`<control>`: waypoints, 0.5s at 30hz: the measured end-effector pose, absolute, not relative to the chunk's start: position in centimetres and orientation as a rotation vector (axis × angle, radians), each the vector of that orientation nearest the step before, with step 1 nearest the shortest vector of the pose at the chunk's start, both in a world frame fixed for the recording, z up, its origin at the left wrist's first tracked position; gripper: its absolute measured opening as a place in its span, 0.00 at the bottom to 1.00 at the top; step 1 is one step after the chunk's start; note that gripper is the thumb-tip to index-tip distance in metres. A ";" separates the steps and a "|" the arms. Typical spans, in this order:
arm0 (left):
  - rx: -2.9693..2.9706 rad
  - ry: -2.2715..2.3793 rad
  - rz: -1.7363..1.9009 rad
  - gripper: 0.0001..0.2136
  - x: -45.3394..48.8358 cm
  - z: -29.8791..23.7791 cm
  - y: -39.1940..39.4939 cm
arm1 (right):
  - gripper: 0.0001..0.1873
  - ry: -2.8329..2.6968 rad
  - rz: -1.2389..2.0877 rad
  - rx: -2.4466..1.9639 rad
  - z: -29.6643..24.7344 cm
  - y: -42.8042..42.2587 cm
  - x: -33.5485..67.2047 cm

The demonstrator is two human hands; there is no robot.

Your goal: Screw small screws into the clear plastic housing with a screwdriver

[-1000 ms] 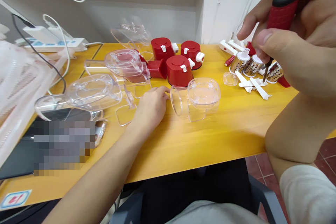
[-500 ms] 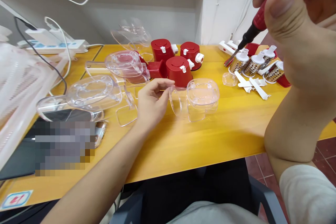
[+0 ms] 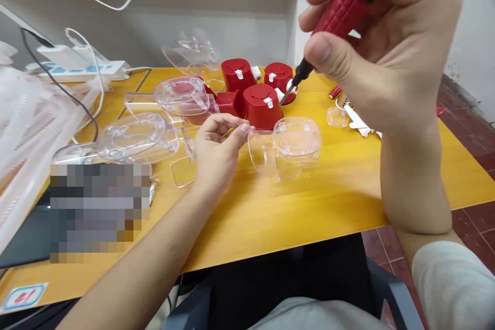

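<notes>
My right hand (image 3: 390, 46) is raised at the upper right, wrapped round a red and black screwdriver (image 3: 338, 10). Its metal shaft points down and left, and the tip appears in front of a red cup-shaped part. On the table, the thumb and fingers of my left hand (image 3: 218, 152) are pinched together at the round rim of a clear plastic housing (image 3: 297, 136). Whether a small piece is also between those fingertips is hidden. This housing stands with its oval side up. More clear housings (image 3: 137, 136) lie left of my left hand.
Several red cup-shaped parts (image 3: 263, 105) with white clips stand behind the clear housing. White handles (image 3: 358, 121) and a small clear piece (image 3: 337, 117) lie to the right, partly behind my right arm. A power strip (image 3: 104, 69), cables and a plastic bag (image 3: 34, 129) occupy the left.
My right hand has swung left and away from my face with the screwdriver, whose tip now points towards the red parts. My left hand has shifted slightly left, its fingertips staying by the rim.
</notes>
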State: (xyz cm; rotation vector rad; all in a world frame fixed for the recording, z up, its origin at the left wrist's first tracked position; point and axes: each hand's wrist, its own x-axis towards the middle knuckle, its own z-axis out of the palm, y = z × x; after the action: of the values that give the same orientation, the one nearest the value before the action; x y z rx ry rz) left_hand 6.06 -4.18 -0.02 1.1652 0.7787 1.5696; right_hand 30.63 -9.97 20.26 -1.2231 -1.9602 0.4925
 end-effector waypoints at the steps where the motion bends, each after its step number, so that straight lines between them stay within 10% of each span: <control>1: 1.095 0.749 1.557 0.22 6.1 0.1 -4.3 | 0.36 -1.959 0.476 -1.143 19.7 -9.6 30.6; 8: 0.736 0.656 1.407 0.24 6.1 1.1 -4.6 | 0.12 -1.828 0.336 -0.582 16.2 -7.3 30.2; 15: 0.614 0.591 1.395 0.18 6.6 2.5 -5.2 | 0.17 -1.832 0.584 -0.492 15.5 -7.2 30.0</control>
State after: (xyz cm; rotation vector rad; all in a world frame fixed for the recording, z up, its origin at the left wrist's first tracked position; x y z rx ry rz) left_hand 6.56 -5.17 2.47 0.6135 0.5909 1.3948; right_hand 30.03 -7.22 15.49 -0.4924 -1.8322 0.5839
